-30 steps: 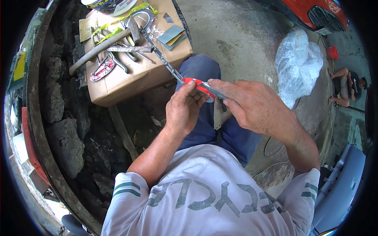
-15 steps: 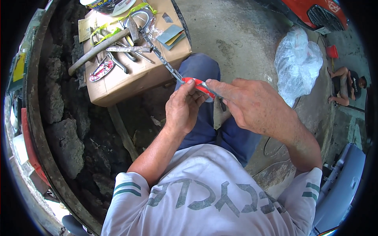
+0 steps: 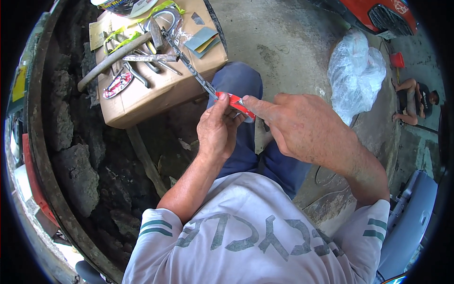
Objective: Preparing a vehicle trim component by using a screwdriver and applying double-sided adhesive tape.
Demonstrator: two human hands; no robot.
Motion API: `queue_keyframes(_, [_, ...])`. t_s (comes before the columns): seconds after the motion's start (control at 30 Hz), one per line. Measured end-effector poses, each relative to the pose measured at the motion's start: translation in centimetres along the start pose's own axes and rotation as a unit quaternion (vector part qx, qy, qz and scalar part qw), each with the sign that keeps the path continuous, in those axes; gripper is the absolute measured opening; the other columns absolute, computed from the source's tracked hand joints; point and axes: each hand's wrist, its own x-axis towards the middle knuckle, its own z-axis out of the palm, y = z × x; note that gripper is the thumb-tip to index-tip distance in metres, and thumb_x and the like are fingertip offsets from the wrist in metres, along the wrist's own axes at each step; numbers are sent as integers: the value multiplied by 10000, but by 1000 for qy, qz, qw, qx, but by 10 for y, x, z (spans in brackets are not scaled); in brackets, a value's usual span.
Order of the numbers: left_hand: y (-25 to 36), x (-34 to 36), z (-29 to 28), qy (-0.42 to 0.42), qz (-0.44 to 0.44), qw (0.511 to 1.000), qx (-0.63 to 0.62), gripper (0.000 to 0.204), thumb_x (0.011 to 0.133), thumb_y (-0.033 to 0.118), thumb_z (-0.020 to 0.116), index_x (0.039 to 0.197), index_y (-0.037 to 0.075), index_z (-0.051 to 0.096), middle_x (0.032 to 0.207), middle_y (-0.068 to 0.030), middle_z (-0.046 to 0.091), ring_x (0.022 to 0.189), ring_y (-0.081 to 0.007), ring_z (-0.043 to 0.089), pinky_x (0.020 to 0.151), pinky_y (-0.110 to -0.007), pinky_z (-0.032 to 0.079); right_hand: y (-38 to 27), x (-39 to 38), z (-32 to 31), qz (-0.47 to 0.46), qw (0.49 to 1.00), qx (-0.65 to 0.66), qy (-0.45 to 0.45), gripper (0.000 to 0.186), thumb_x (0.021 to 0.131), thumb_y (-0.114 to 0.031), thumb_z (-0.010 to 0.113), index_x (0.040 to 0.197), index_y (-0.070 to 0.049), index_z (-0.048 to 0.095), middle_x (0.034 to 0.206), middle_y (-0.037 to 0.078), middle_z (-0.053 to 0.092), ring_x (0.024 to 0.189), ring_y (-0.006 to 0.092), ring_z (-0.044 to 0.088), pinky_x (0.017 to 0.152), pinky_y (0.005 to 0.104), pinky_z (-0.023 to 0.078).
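My left hand point(image 3: 216, 130) is closed round a red curved piece point(image 3: 245, 111) with a pale rim, its thumb pressed on the upper side. From the hand a steel chain point(image 3: 191, 69) runs up and away onto the cardboard box. My right hand point(image 3: 307, 128) reaches in from the right, its index fingertip at the red piece beside a narrow grey strip. Its other fingers are curled under, and what they may hold is hidden. Both hands are above my knees.
On the cardboard box point(image 3: 156, 97) lie a hammer point(image 3: 118, 59), several hand tools, folded sandpaper point(image 3: 202, 41) and a tub point(image 3: 124, 5). Clear plastic sheeting point(image 3: 354, 75) is on the concrete floor. Broken rubble point(image 3: 78, 175) lies at left. A person point(image 3: 414, 99) sits at far right.
Both hands and the red piece have shifted very slightly left in view, with the box moving the same way. The grip on the red piece is unchanged.
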Motion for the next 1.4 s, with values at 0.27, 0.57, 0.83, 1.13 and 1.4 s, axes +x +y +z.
queue_keyframes(0.27, [-2,-3,0,19,9,1000,-4,262,933,288,568,878,38,624,838,-75,649,806,-166,619,790,-357,494,-4,-7,7,2,1000,12,15,495,805,-71,575,1293,-84,496,761,158,586,644,309,619,575,403,509])
queue_keyframes(0.57, [-3,-4,2,58,4,998,-14,269,932,291,575,877,33,624,827,-66,646,790,-162,612,776,-349,495,-10,-14,16,33,999,15,7,582,792,-67,594,1353,-104,442,763,145,564,626,295,608,555,379,514])
queue_keyframes(0.83, [-3,-6,2,32,15,999,-24,278,942,287,560,879,22,619,820,-77,646,781,-163,613,782,-347,496,-11,-20,25,31,999,27,24,607,783,-63,601,1365,-99,433,777,148,551,636,294,599,556,396,506])
queue_keyframes(1.13, [-3,-7,3,46,10,999,-27,254,947,264,549,889,25,610,821,-79,646,760,-174,620,765,-339,513,-12,-28,32,31,998,52,16,601,802,-32,533,1381,-51,371,790,187,559,644,312,631,542,380,520])
queue_keyframes(1.4, [-2,-8,3,45,15,999,-20,264,950,266,542,896,17,611,816,-79,643,758,-172,619,761,-334,514,-12,-32,42,45,995,64,54,628,784,-26,582,1386,-100,418,783,133,521,643,290,576,559,390,501])
